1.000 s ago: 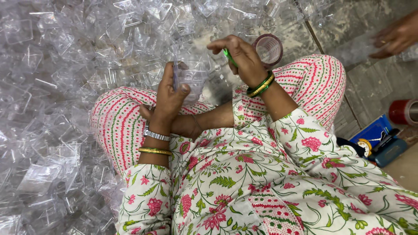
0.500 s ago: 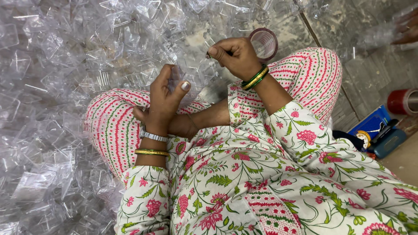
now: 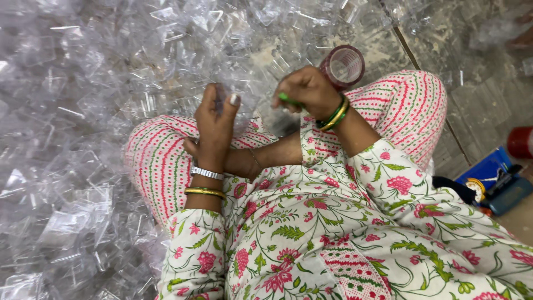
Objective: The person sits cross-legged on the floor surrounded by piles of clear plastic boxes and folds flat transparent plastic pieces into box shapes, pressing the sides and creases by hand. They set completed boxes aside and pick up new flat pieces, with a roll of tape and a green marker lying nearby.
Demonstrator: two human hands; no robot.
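I sit cross-legged on the floor in floral clothes. My left hand is raised over my left knee and grips a small clear plastic piece between thumb and fingers. My right hand is closed around a small green tool, its tip pointing toward the clear piece. The two hands are a short gap apart. A silver and a gold bangle ring my left wrist; green and gold bangles ring the right.
A big heap of clear plastic pieces covers the floor ahead and to the left. A dark red roll of tape lies by my right knee. A blue box with tools and a red roll sit at the right.
Both hands have dropped slightly and come closer together, the right hand moving the green tool toward the clear piece. Another person's hand at the top right has left the view.
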